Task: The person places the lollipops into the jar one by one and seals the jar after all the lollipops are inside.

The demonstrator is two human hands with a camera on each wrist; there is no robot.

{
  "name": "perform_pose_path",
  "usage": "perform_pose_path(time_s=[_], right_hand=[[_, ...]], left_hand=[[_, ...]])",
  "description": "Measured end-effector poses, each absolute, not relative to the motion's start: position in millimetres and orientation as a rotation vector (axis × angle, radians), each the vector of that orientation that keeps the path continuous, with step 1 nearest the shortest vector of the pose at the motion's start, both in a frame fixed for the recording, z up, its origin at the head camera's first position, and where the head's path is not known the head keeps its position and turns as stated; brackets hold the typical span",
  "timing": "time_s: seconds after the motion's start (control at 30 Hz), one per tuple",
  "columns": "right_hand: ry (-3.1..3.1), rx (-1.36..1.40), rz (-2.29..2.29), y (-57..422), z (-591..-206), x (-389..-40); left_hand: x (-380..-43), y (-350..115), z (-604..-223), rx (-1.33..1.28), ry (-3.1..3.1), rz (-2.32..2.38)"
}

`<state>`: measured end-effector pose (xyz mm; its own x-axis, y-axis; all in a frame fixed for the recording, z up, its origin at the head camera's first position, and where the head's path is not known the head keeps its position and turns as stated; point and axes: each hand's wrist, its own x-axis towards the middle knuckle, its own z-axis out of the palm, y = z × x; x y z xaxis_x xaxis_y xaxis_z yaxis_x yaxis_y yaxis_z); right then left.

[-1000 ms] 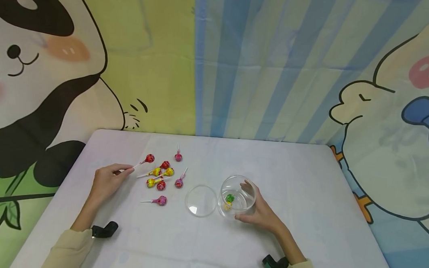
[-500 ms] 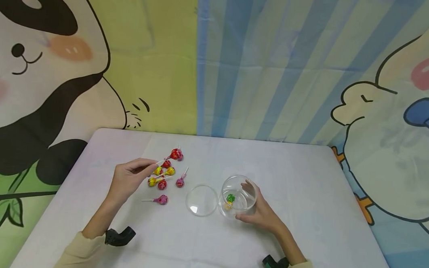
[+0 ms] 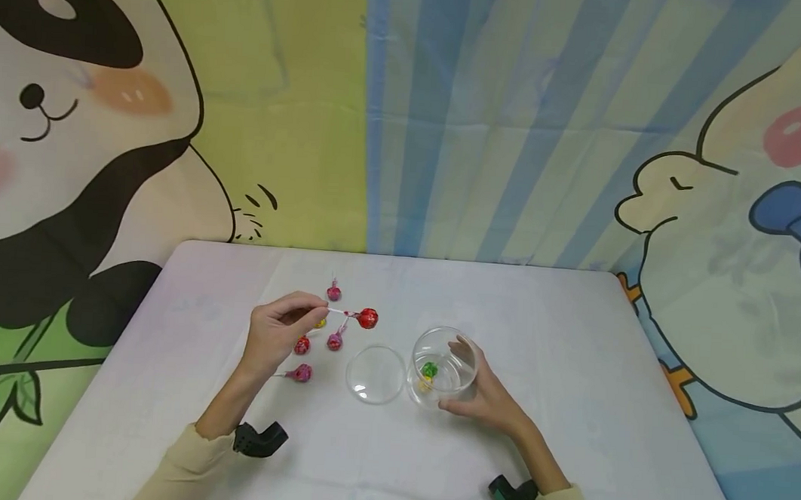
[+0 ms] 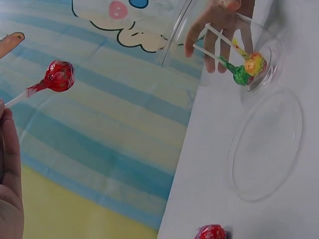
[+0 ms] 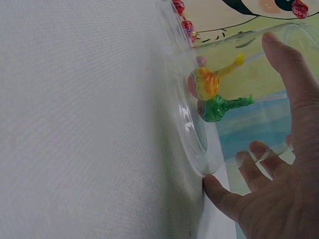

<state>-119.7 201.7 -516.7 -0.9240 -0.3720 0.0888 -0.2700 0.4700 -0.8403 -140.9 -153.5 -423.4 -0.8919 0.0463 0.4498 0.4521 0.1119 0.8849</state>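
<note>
A round red lollipop (image 3: 368, 318) in glossy, crinkled wrapping hangs above the tabletop (image 3: 572, 350), its white stick (image 3: 340, 311) pinched in the fingertips of the left hand (image 3: 280, 336). The right hand (image 3: 487, 390), fingers spread, curves around a clear jar (image 3: 454, 370) holding green and yellow lollipops (image 3: 429, 369).

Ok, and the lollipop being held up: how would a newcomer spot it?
Find the white table, then the left grip above it, left of the clear jar. Pinched there by its white stick is the red lollipop. The loose lollipops lie on the table; only this one is raised.
</note>
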Motion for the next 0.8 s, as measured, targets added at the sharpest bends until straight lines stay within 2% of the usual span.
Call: perform_pose_path(time_s=[0.4,0.8], right_hand=[[2.593,-0.562,-1.466,202,-517,-120],[2.571,-0.583,-1.475,202,-516,-121]], left_hand=[[-150,-97,-427,-0.716,-2.121,-1.897],[-153,-45,-442,-0.987,-2.360,-1.428]])
